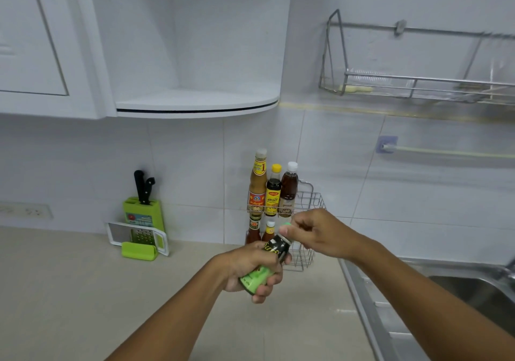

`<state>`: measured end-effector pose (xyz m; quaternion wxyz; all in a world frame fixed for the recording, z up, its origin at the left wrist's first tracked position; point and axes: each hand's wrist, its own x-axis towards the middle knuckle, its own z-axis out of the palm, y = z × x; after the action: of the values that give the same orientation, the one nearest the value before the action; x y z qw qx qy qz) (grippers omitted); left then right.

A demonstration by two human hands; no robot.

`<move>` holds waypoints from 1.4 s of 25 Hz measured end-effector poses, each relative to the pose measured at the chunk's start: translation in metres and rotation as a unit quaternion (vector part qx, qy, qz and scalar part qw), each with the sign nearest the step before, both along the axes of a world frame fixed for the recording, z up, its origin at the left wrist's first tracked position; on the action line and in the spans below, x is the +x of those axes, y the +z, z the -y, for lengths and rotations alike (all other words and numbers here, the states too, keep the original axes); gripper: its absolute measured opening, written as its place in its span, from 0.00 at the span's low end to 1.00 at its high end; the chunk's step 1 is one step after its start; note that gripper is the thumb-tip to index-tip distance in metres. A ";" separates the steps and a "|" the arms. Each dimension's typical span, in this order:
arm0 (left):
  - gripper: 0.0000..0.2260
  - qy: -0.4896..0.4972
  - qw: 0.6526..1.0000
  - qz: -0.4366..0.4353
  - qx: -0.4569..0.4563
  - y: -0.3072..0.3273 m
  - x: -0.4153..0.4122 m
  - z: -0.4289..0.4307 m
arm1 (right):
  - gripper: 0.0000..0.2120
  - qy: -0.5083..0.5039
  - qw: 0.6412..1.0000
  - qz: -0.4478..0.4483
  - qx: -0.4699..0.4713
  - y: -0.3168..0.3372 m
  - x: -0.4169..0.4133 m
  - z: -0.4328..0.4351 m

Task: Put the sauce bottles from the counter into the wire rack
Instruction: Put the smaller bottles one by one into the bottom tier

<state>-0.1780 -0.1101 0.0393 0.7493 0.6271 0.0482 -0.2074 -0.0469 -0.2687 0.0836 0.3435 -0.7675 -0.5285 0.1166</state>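
My left hand (248, 268) grips a dark sauce bottle with a green label (260, 273), tilted with its neck up and to the right, above the counter. My right hand (320, 232) pinches the bottle's green cap (285, 224) at the top of the neck. Behind them stands a two-tier wire rack (309, 201) against the tiled wall. Its upper tier holds three bottles: a tall brown one (257, 185), a yellow-capped dark one (273, 193) and a white-capped one (289, 190). Two smaller bottles (260, 231) stand on the lower tier, partly hidden by my hands.
A green knife block (143, 213) with black-handled knives and a grater (136, 236) stand at the wall to the left. A steel sink (446, 299) borders the beige counter (83, 291) on the right. A wall-mounted dish rack (418, 82) and a curved corner shelf (198, 101) hang above.
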 end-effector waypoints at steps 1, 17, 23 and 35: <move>0.10 -0.003 1.000 -0.003 0.024 0.001 0.001 0.001 | 0.23 -0.016 1.000 0.007 -0.011 -0.005 -0.003 -0.003; 0.13 0.249 0.888 0.102 0.372 -0.035 0.030 0.031 | 0.08 -0.149 0.975 0.126 -0.105 -0.022 0.002 -0.032; 0.19 0.295 0.845 0.118 0.430 -0.039 0.050 0.022 | 0.09 -0.151 0.980 -0.125 -0.019 -0.032 0.017 -0.035; 0.16 0.263 0.917 -0.129 0.271 -0.104 0.099 -0.058 | 0.14 -0.321 0.938 -0.131 0.018 -0.121 0.106 -0.053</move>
<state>-0.0787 -0.0521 -0.0650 0.5653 0.7384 0.3626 -0.0608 0.0596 -0.2161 -0.0370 0.4429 -0.8679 -0.2062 0.0899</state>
